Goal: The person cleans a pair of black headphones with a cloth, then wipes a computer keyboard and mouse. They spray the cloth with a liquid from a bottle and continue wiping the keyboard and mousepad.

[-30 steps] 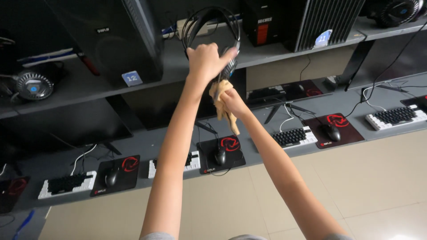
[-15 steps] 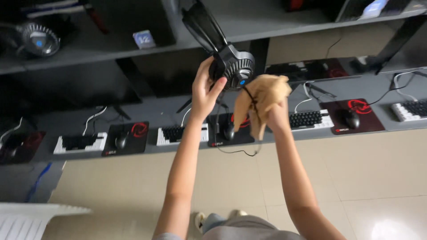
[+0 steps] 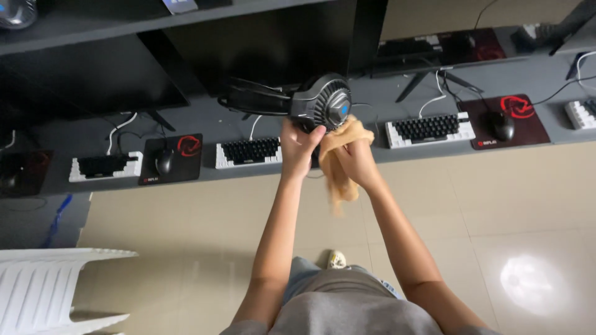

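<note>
up close, the headset [image 3: 292, 102] is black and bulky, with a round ear cup that has a ribbed grey face and a small blue patch at its middle; its padded band stretches off to the left, lying nearly level. it is held in the air in front of the person, above the edge of the long grey desk [image 3: 372, 111] and just below a dark monitor [image 3: 267, 43].

the left hand [image 3: 298, 146] is curled around the lower side of the ear cup, thumb pressed up against the ribbed face and the other fingers wrapped behind, a firm grasp. the right hand [image 3: 351, 155] is clenched on a tan cloth [image 3: 341, 161], bunched in the fist, its top touching the ear cup's lower right edge while the loose end hangs down below the wrist.

on the desk beneath sit a white-framed keyboard [image 3: 251, 152] just left of the hands, another keyboard [image 3: 428, 129] to the right, and a mouse [image 3: 501, 126] on a black and red pad [image 3: 506, 121]. a white plastic chair [image 3: 49, 288] stands at lower left on the tiled floor [image 3: 509, 205].
</note>
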